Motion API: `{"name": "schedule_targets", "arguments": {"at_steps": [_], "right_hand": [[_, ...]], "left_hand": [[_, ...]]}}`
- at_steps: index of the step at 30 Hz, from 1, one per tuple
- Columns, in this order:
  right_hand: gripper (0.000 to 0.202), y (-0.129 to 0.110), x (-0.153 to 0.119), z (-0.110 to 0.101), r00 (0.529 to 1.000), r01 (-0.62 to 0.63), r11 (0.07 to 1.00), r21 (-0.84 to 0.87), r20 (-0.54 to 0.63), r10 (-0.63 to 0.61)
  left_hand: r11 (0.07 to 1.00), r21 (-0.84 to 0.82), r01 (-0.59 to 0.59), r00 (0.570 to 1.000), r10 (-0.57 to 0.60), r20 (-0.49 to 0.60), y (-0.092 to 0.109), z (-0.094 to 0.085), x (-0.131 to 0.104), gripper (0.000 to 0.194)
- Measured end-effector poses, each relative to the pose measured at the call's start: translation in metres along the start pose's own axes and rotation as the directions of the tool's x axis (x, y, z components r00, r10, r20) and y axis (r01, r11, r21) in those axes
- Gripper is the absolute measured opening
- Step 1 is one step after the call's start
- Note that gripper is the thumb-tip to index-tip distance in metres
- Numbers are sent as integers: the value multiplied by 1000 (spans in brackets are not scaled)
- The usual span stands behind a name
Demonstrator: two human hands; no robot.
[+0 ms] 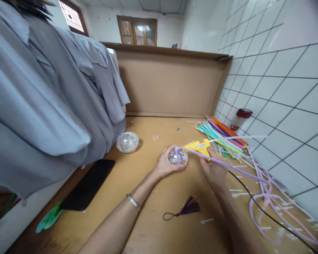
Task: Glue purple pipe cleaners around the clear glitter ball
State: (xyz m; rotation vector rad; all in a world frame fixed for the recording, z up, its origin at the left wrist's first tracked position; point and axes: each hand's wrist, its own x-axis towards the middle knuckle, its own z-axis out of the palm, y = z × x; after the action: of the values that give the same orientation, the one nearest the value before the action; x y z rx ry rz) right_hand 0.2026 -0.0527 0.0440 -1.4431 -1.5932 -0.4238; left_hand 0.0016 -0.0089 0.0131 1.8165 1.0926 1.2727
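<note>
Yellow hot-glue gun (197, 146) beside a clear faceted ball (178, 161)

The right hand (215, 171) wraps its fingers round the gun's grip; the left hand (164, 164) clasps the ball mid-table. A lilac strip (243, 171) runs from ball past gun. Nearer the wearer lies a purple tassel (191, 206); farther out, a second ball (127, 142) and coloured strips (222, 135).

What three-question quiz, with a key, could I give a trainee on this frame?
1. What tool does the right hand hold?
2. Multiple choice: what does the left hand hold? A) a black phone; B) a clear ball; C) a red-lidded bottle.
3. True or false: the dark tassel lies on the table with neither hand on it.

Key: 1. A yellow glue gun. 2. B. 3. True.
</note>
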Motion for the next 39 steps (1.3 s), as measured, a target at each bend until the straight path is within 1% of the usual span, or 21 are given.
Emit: {"name": "schedule_targets", "arguments": {"at_steps": [5, 10, 22, 27, 33, 35, 39], "right_hand": [[48, 3, -1, 1, 1000, -1, 1000, 23, -15, 1], [50, 3, 0, 2, 999, 36, 999, -8, -26, -36], [38, 1, -1, -3, 999, 41, 999, 23, 22, -41], [37, -2, 0, -3, 999, 53, 999, 13, 7, -53], [36, -2, 1, -5, 999, 14, 999, 34, 28, -15], [38, -2, 1, -4, 998, -25, 998, 56, 51, 22], [44, 1, 2, -1, 986, -143, 986, 88, 96, 135]], "left_hand": [[1000, 7, -13, 1000, 13, -6, -2, 1, 0, 84], [1000, -3, -19, 1000, 19, -7, -2, 1, 0, 84], [999, 3, -39, 999, 39, -7, -3, 1, 0, 84], [999, -1, -40, 999, 40, -8, -3, 1, 0, 84], [1000, -4, -24, 1000, 24, -2, -1, 0, 0, 84], [1000, -7, -17, 1000, 16, -4, 0, 0, 0, 84], [1000, -17, -2, 1000, 2, -1, 1, 0, 0, 85]]}}
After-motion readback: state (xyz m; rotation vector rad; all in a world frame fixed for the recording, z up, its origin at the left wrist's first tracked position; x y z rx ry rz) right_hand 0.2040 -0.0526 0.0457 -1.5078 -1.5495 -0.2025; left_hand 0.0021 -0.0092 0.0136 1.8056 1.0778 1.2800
